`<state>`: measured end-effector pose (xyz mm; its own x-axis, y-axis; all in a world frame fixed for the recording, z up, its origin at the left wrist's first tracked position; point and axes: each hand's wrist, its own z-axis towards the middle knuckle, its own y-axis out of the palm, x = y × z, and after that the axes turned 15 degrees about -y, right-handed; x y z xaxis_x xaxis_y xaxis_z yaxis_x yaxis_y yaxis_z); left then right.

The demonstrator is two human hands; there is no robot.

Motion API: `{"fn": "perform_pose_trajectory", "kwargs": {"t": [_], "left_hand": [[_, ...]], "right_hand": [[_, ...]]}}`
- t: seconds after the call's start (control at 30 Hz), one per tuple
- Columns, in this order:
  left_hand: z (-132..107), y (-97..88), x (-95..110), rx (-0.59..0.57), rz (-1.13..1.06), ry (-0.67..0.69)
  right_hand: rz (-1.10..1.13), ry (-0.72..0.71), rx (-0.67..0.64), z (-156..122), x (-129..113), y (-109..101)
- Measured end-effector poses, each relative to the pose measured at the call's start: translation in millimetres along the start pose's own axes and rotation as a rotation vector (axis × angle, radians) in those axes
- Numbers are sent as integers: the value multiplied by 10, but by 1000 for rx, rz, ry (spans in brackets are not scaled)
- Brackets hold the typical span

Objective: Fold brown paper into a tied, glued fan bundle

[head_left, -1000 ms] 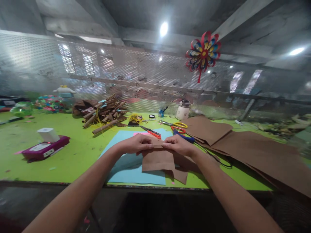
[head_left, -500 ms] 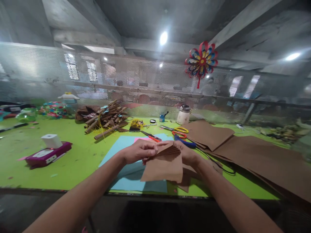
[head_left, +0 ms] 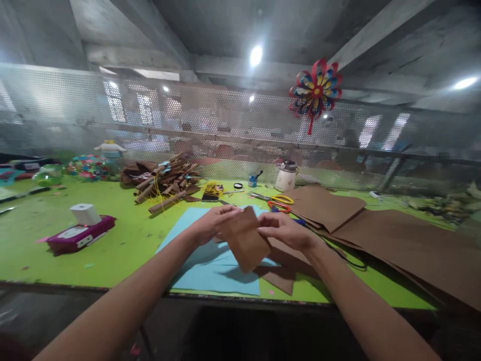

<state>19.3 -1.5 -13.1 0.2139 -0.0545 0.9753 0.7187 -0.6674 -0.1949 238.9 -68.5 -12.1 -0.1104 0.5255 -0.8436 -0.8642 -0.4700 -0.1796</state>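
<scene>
A piece of brown paper is held up over the light blue sheet, tilted, one corner pointing down. My left hand pinches its upper left edge. At its right edge, my right hand has thumb and fingers closed on the paper. More brown paper pieces lie beneath, partly under my right forearm. Just behind my right hand are the orange-handled scissors and a blue-handled tool, mostly hidden by the hand.
Large brown paper sheets cover the right side of the green table. Rolled brown paper with yellow string is piled at the back left. A purple box stands left; a white jar stands at the back.
The brown paper has turned from roughly level, with stacked folds showing, to a tilted flat face. My right hand has shifted its hold to the paper's right edge.
</scene>
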Motion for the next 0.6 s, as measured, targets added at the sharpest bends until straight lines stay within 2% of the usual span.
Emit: {"fn": "perform_pose_trajectory", "kwargs": {"t": [0.07,0.13,0.2,0.33,0.43,0.6], "left_hand": [[19,-18,29,104,-32,12],[31,-11,45,153,116,52],[46,16,31,147,330,105],[80,74,-49,63,651,223],[98,91,-93,86,794,284],[135,95,-177,125,940,249]], "right_hand": [[-71,105,-124,0,45,-39],[-202,156,-231,9,99,-56],[-363,138,-290,22,149,-50],[-590,100,-301,48,203,2],[-691,84,-272,61,216,46],[-831,33,-252,63,288,76]]}}
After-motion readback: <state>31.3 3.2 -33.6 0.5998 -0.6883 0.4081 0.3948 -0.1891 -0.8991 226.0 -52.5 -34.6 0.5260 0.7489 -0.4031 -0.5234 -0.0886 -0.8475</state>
